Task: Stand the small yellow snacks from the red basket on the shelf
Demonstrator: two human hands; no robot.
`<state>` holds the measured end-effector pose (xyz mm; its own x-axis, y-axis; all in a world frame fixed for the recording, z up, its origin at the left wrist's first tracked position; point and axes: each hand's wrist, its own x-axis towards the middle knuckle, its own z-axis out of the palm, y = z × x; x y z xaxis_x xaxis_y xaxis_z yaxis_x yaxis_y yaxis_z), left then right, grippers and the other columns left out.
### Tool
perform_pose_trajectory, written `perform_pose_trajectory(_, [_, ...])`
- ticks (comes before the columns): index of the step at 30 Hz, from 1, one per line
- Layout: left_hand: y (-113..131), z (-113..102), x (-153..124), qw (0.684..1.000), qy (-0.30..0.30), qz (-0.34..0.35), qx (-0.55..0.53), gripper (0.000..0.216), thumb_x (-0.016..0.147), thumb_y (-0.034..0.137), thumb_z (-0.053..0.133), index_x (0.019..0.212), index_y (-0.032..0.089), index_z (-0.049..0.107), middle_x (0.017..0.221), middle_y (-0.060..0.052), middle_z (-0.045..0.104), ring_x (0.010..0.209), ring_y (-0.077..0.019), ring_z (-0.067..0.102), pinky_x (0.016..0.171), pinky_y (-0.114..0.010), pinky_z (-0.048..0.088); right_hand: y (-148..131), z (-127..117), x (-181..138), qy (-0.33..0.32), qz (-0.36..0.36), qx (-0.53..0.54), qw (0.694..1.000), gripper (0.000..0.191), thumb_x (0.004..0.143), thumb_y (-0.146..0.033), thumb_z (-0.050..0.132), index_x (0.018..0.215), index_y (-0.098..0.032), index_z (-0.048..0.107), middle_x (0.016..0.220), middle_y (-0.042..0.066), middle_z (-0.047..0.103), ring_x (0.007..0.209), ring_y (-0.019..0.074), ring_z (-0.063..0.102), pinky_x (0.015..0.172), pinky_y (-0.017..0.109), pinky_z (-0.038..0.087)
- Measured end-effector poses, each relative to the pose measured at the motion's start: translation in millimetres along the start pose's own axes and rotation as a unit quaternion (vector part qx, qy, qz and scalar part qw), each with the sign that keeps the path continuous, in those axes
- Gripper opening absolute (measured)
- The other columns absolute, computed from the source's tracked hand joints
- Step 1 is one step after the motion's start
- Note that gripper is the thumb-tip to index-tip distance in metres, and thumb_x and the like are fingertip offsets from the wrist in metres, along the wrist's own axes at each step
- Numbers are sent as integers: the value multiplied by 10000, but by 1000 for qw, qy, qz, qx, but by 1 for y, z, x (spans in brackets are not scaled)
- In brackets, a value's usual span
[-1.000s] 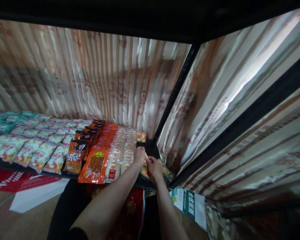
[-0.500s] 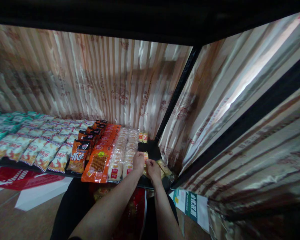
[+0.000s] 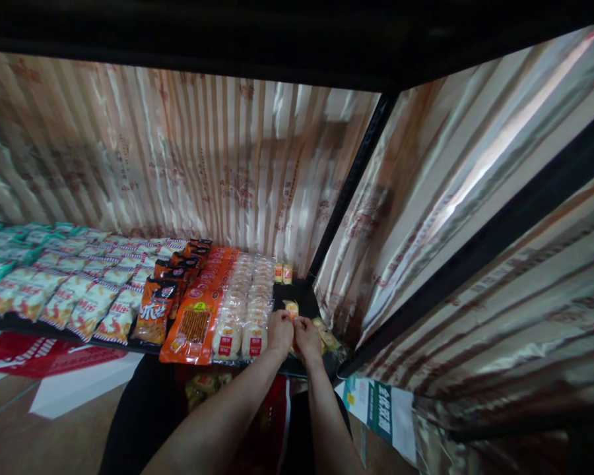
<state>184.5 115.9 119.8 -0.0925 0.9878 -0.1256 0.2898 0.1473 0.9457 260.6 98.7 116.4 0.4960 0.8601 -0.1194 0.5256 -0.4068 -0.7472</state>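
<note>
Close together over the right end of the black shelf, my left hand [image 3: 280, 331] and my right hand [image 3: 307, 336] both have their fingers closed on a small yellow snack packet [image 3: 291, 307]. Its top shows above my fingertips; the lower part is hidden. More yellow packets [image 3: 327, 333] lie just right of my right hand. Two small yellow packets [image 3: 282, 273] stand at the back of the shelf. Left of my left hand are two rows of clear-wrapped round crackers [image 3: 254, 336] with red labels.
Orange stick-snack bags [image 3: 194, 324], dark-orange bags [image 3: 153, 310] and white snack bags [image 3: 82, 303] line the shelf leftward. A black post [image 3: 356, 175] rises at the corner, with striped curtain [image 3: 237, 158] behind. A red bag with yellow packets [image 3: 202, 389] is below, between my legs.
My left hand has moved slightly down and toward my right hand, uncovering the front cracker pack. The packet's top now shows just above both hands.
</note>
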Motion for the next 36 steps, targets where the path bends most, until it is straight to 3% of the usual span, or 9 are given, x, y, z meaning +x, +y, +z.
perform_pose_trajectory(11, [1, 6, 4, 999, -18, 7, 26, 327, 769, 62, 487, 1046, 97, 656, 1109, -115, 665, 1044, -157, 599, 939, -218, 421, -1, -4, 4, 2, -41, 29, 999, 279, 830, -269, 463, 949, -120, 668, 898, 104, 734, 820, 178, 677, 712, 225, 470])
perform_pose_trajectory(21, [-3, 15, 14, 999, -29, 9, 38, 297, 777, 93, 483, 990, 156, 680, 1057, -82, 691, 993, -161, 624, 913, -240, 437, 6, -6, 12, 8, -84, -28, 996, 331, 837, -292, 441, 1024, -169, 684, 914, 69, 733, 836, 181, 662, 701, 235, 457])
perform_pose_trajectory(27, [-3, 17, 18, 998, -26, -11, 52, 312, 779, 98, 472, 1016, 149, 669, 1082, -81, 683, 1001, -157, 618, 899, -222, 435, 3, -8, 15, -4, -78, -66, 995, 315, 845, -282, 462, 1019, -174, 700, 886, 79, 733, 796, 176, 656, 672, 232, 438])
perform_pose_trajectory(36, [3, 18, 26, 996, -37, -17, 80, 335, 778, 94, 449, 1027, 146, 667, 1098, -86, 675, 1015, -167, 610, 877, -219, 432, -1, -3, 24, -32, -74, -64, 995, 317, 817, -129, 460, 1050, -144, 675, 925, 78, 729, 826, 155, 660, 665, 198, 426])
